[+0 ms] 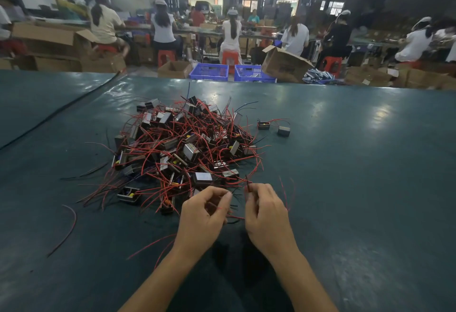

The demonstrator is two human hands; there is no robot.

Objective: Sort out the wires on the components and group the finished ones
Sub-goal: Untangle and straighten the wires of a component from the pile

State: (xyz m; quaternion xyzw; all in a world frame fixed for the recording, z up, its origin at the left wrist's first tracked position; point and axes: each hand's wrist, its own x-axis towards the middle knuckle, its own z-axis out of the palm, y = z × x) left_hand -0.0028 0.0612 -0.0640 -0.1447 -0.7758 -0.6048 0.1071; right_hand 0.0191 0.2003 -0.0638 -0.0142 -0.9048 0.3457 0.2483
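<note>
A tangled pile of small metal-framed components (182, 149) with red and black wires lies in the middle of the dark green table (357, 176). Just in front of the pile, my left hand (203, 215) curls around a component and pinches its red wire; the component itself is mostly hidden in the palm. My right hand (265, 213) pinches red and black wire ends between thumb and fingers, a short gap from the left hand. Two separate components (272, 127) sit apart to the right of the pile.
A loose red and black wire (66, 230) lies at the left front. Beyond the table's far edge stand blue crates (209, 71), cardboard boxes (283, 63) and several seated people at other benches.
</note>
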